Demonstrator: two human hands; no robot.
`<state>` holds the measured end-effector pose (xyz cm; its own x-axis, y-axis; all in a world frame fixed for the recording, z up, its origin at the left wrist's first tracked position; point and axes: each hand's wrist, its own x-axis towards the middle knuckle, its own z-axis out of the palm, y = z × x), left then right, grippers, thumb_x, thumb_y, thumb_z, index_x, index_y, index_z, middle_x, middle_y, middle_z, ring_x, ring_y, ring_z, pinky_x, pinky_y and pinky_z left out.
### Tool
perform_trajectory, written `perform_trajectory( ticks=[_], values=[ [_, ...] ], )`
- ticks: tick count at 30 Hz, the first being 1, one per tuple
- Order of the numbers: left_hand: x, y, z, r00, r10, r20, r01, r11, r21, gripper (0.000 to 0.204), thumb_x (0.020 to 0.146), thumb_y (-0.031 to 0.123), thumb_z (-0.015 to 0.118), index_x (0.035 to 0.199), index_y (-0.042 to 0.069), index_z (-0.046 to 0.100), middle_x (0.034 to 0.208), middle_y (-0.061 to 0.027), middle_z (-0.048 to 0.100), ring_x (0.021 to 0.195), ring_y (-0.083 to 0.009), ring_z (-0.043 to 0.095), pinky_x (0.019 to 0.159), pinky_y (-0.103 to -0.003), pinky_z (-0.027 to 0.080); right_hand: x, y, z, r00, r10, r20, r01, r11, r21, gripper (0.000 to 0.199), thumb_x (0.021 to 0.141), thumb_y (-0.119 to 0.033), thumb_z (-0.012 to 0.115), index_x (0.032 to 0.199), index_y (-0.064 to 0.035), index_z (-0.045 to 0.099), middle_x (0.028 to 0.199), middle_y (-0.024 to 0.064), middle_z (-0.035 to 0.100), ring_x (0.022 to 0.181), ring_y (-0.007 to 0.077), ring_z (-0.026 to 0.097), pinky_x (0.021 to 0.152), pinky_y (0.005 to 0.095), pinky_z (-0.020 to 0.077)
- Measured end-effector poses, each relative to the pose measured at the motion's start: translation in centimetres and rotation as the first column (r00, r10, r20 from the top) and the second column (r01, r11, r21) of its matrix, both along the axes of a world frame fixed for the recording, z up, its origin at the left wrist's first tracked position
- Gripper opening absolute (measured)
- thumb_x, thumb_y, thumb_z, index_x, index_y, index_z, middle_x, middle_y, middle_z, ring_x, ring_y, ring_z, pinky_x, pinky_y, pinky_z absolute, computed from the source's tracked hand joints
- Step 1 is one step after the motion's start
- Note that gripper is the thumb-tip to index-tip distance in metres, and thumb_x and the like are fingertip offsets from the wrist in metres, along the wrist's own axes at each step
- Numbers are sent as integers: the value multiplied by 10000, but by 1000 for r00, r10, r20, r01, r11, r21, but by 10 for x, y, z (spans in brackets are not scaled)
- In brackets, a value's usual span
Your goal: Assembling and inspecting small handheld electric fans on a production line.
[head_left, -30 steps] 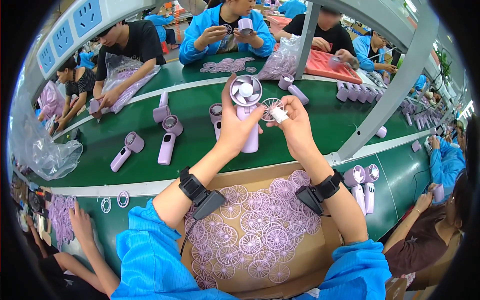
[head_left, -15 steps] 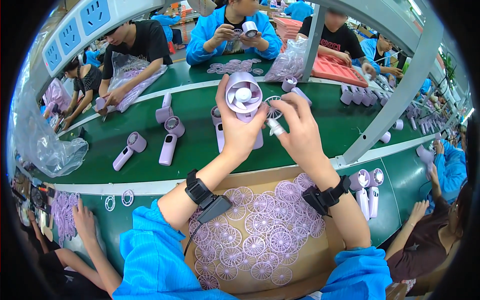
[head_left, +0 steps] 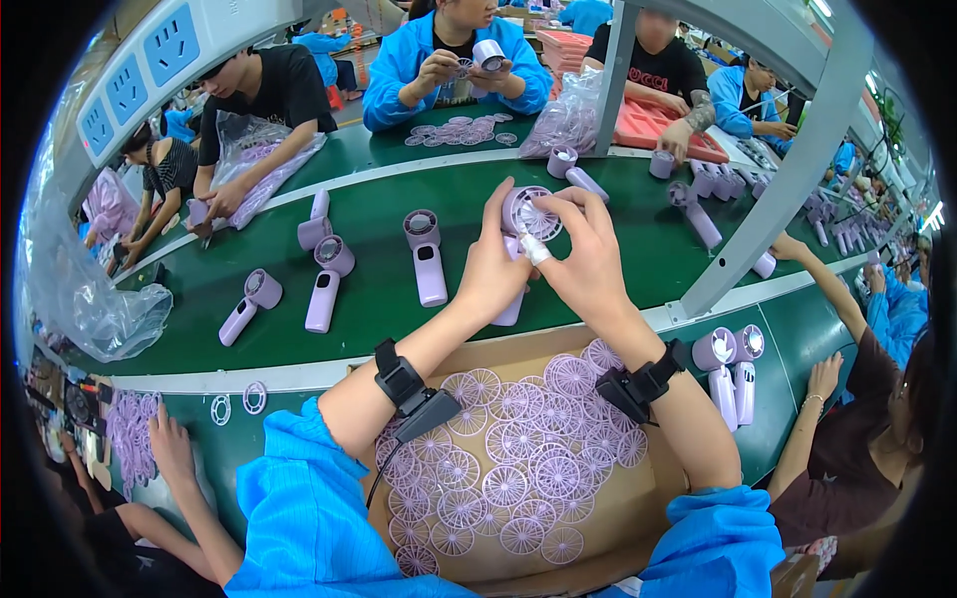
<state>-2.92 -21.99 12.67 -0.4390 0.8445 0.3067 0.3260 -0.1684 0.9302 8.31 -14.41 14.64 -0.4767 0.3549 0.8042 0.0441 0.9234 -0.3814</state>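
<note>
My left hand [head_left: 486, 261] is closed round a light purple handheld fan [head_left: 510, 211], its round head tilted up toward me. Over the front of that head lies a spoked fan grille [head_left: 538, 225]; whether it is seated cannot be told. My right hand [head_left: 590, 244] grips the grille's edge against the head, fingers on the far side and a white-wrapped thumb [head_left: 534, 249] on the near side. The fan's handle [head_left: 508, 307] shows partly below my left hand. Under my forearms, a cardboard box [head_left: 666, 488] holds many loose purple grilles [head_left: 506, 482].
Several purple fans [head_left: 427, 261] lie along the green conveyor belt [head_left: 379, 319]. A grey metal post [head_left: 788, 169] slants up on the right. Two fans [head_left: 738, 384] lie right of the box. Co-workers sit across and on both sides; one hand [head_left: 171, 439] touches purple pieces at left.
My right hand has brought the grille from beside the fan onto its head, which has lowered and turned. Across the belt, a co-worker's arm has reached toward a fan; another reaches in at right.
</note>
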Motion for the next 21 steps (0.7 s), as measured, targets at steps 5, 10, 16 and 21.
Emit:
perform_trajectory(
  ticks=[5,10,16,21],
  values=[
    [2,-1,3,998,28,-54,-28,1000,-7,825,775,-47,549,1445,173,122,957,-203,633,677,-248,668,552,-349,532,1,-2,2,1000,-9,-28,10,999,44,427,640,-21,733,1054,-31,628,1068,121,551,1011,287,539,851,365,468],
    [1,0,-1,997,22,-74,-19,999,49,828,781,-48,545,1447,177,109,970,-207,630,670,-251,669,564,-352,535,3,-3,3,1000,-12,-29,14,996,90,423,628,-10,729,1042,-33,643,1085,122,556,1021,291,536,865,371,464],
    [4,-3,1,999,-29,-23,29,999,16,816,809,-29,535,1451,184,77,976,-196,622,663,-236,663,557,-342,541,2,2,1,999,-7,-38,12,993,116,423,619,5,721,1033,-42,649,1098,124,559,1024,305,533,879,386,457],
    [2,-2,3,994,-108,33,108,994,11,814,821,-17,535,1452,191,65,983,-185,613,651,-218,655,542,-333,542,3,7,2,1000,5,-25,0,982,191,419,612,11,712,1023,-50,655,1099,123,560,1023,324,530,888,401,450]
  ],
)
